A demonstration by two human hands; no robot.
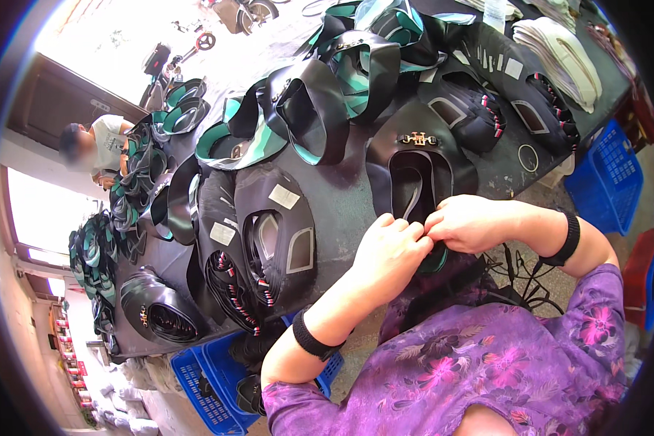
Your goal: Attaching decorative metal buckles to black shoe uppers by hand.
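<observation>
A black leather shoe upper (385,149) with a gold metal buckle (418,139) lies at the table's near edge, its opening toward me. My left hand (392,254) is closed in a pinch on the upper's near edge. Right beside it my right hand (458,224) pinches the same edge, with fingertips almost touching the left ones. The exact spot under the fingertips is hidden. A bit of green lining (434,259) shows just below my hands.
Stacks of flat black upper pieces (298,195) lie left on the dark table (334,211). Looped black uppers with green lining (309,109) pile up beyond. Blue crates (609,174) stand right and below left. Folded white cloth (559,62) lies far right. Another person (109,142) works at far left.
</observation>
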